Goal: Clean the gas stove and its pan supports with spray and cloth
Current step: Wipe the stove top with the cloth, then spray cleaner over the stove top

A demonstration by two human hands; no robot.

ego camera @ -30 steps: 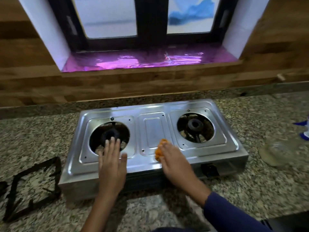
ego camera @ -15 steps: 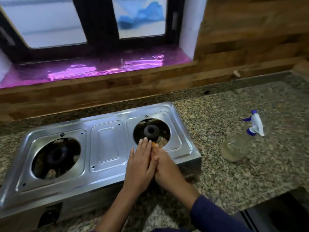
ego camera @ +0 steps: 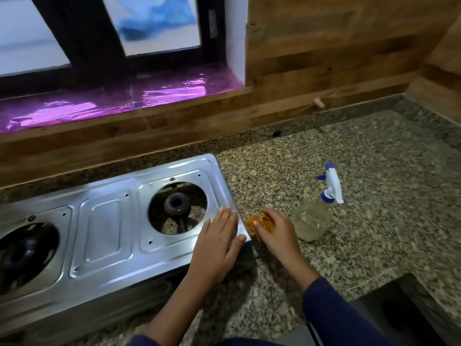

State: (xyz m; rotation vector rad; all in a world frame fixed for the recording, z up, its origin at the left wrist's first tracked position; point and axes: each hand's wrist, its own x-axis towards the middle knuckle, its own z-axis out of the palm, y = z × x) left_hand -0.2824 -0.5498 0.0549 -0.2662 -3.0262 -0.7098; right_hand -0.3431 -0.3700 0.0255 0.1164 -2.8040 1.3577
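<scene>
The left hand (ego camera: 219, 243) lies flat with straight fingers on the front right corner of the gas stove (ego camera: 107, 221), just beside the right burner (ego camera: 177, 203). Half a second ago both hands were pressed together on the stove's front rim. Since then the right hand (ego camera: 277, 236) has slid off past the stove's right edge. It now sits over the granite table (ego camera: 361, 158), its fingers curled round the bunched orange cloth (ego camera: 259, 222), which is right against that edge. That puts it near the spray bottle (ego camera: 311, 221), which lies on its side on the table, apart from the hand, nozzle pointing away toward the wall. A second ago the left hand was back by the left burner (ego camera: 22, 253) and the cloth was at the stove's middle panel.
</scene>
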